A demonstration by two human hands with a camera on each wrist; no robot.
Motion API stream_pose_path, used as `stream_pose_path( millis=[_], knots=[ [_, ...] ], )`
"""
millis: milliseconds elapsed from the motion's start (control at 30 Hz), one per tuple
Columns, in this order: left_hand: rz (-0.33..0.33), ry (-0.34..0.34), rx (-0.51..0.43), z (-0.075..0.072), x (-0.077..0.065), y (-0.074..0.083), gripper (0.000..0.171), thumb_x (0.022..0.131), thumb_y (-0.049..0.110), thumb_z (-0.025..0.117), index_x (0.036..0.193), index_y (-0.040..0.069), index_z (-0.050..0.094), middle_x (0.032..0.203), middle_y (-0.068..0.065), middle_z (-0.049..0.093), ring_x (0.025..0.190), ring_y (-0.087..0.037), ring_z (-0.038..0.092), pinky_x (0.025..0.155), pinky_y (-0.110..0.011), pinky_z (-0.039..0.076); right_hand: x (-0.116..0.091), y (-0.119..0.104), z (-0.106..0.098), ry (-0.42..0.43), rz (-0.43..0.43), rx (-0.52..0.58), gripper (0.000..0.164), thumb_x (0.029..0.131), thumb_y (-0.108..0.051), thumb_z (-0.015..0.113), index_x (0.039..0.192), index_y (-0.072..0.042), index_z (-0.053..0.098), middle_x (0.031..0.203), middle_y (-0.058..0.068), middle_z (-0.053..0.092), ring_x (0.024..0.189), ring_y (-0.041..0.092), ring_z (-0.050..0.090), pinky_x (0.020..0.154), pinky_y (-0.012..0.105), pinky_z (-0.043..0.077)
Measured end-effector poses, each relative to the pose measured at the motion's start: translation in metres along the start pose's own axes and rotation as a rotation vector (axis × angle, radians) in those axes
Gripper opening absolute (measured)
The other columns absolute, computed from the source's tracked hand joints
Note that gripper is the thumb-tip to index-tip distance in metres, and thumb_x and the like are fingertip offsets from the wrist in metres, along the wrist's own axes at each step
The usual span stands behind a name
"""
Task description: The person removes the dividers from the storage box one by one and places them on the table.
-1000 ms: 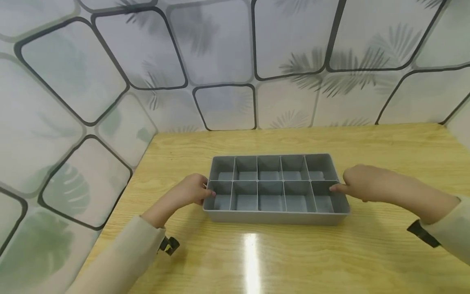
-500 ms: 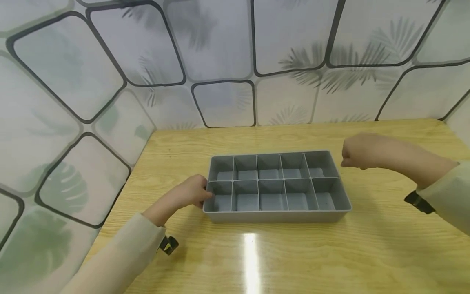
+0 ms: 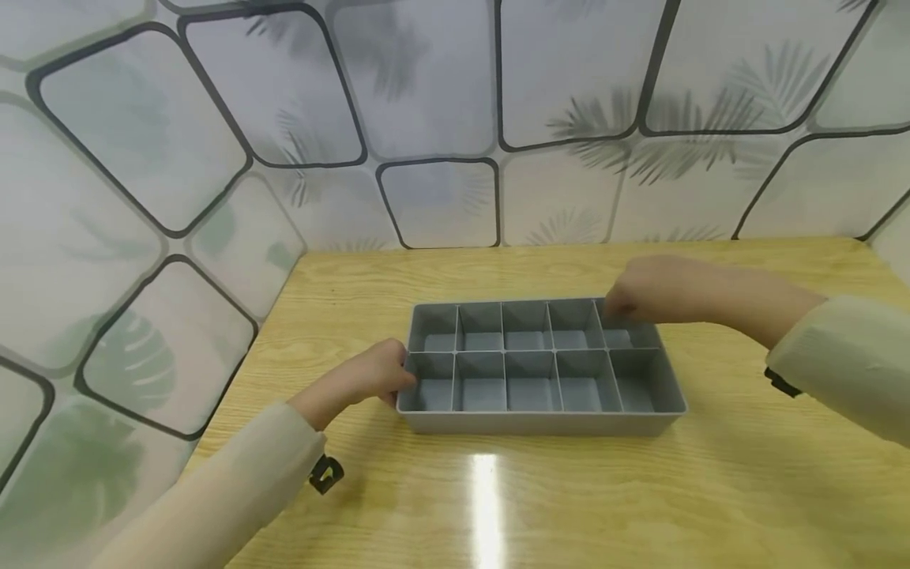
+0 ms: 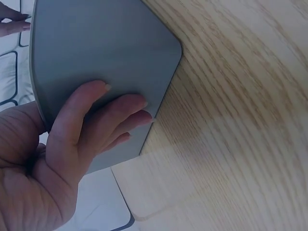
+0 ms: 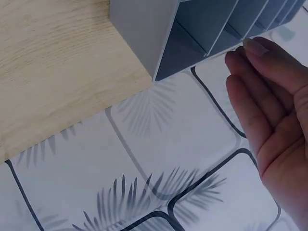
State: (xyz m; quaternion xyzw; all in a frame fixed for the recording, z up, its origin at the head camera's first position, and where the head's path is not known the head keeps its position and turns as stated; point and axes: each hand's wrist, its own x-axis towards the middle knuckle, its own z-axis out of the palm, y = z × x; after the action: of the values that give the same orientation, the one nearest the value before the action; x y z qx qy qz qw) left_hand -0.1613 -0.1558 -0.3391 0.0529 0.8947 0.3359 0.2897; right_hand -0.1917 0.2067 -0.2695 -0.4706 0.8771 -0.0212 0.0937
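Observation:
A grey divided storage box (image 3: 540, 424) with two rows of compartments lies on the table in the head view. My left hand (image 3: 366, 373) grips its left end wall, thumb over the rim on the inner side. In the left wrist view the fingers (image 4: 115, 115) of that hand lie against the outside of the box wall. Over the far right compartment is my right hand (image 3: 650, 288), covering part of that corner. The right wrist view shows this hand (image 5: 269, 101) with its fingers loosely bent and nothing seen in them, apart from the box's rim.
The box stands on a wood-grain table (image 3: 569, 498). Behind and to the left rises a wall (image 3: 434, 95) with leaf and rounded-frame patterns. A dark strap (image 3: 327, 472) shows at the left sleeve cuff.
My right hand has left the right end wall of the box, risen toward the far side and come left over the far right compartment. The left hand keeps its hold.

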Motion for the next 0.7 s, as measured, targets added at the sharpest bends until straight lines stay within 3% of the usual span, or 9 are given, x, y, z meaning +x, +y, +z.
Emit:
stream_pose_path(
  millis=[133, 233, 400, 600, 700],
  knots=[
    [-0.01, -0.001, 0.022, -0.001, -0.001, 0.003, 0.009, 0.071, -0.004, 0.05, 0.076, -0.01, 0.054, 0.066, -0.019, 0.061, 0.055, -0.023, 0.061, 0.054, -0.035, 0.055, 0.007, -0.002, 0.002, -0.028, -0.051, -0.044, 0.024, 0.073, 0.002, 0.062, 0.076, -0.022, 0.066, 0.069, -0.01, 0.062, 0.058, 0.004, 0.05, 0.054, 0.027, 0.048],
    [-0.01, 0.0, 0.034, -0.001, -0.002, 0.004, 0.008, 0.072, -0.004, 0.05, 0.076, -0.01, 0.054, 0.066, -0.018, 0.061, 0.055, -0.023, 0.061, 0.053, -0.034, 0.055, 0.013, -0.005, 0.004, -0.085, -0.077, -0.072, 0.026, 0.074, 0.002, 0.062, 0.086, -0.019, 0.069, 0.075, -0.007, 0.064, 0.064, 0.005, 0.055, 0.057, 0.028, 0.05],
    [0.0, 0.0, 0.019, 0.002, -0.003, 0.003, 0.008, 0.072, -0.005, 0.049, 0.075, -0.01, 0.053, 0.067, -0.019, 0.06, 0.057, -0.023, 0.061, 0.052, -0.032, 0.055, 0.022, -0.011, 0.006, -0.156, -0.104, -0.159, 0.023, 0.073, 0.005, 0.059, 0.075, -0.017, 0.066, 0.062, -0.008, 0.054, 0.055, 0.005, 0.045, 0.049, 0.026, 0.045],
    [-0.018, 0.003, 0.026, 0.001, -0.003, 0.003, 0.01, 0.073, -0.005, 0.05, 0.079, -0.012, 0.054, 0.07, -0.019, 0.061, 0.058, -0.023, 0.062, 0.053, -0.031, 0.055, 0.033, -0.017, 0.007, -0.29, 0.005, -0.217, 0.016, 0.076, 0.0, 0.06, 0.069, -0.014, 0.063, 0.065, -0.003, 0.051, 0.058, 0.012, 0.045, 0.055, 0.03, 0.047],
    [-0.027, -0.002, 0.023, 0.001, -0.003, 0.003, 0.01, 0.074, -0.004, 0.05, 0.079, -0.011, 0.054, 0.072, -0.019, 0.062, 0.06, -0.022, 0.062, 0.053, -0.031, 0.055, 0.037, -0.018, 0.01, -0.3, 0.022, -0.222, 0.018, 0.075, 0.0, 0.058, 0.063, -0.013, 0.057, 0.063, -0.002, 0.048, 0.058, 0.013, 0.04, 0.053, 0.03, 0.042]
  ],
)
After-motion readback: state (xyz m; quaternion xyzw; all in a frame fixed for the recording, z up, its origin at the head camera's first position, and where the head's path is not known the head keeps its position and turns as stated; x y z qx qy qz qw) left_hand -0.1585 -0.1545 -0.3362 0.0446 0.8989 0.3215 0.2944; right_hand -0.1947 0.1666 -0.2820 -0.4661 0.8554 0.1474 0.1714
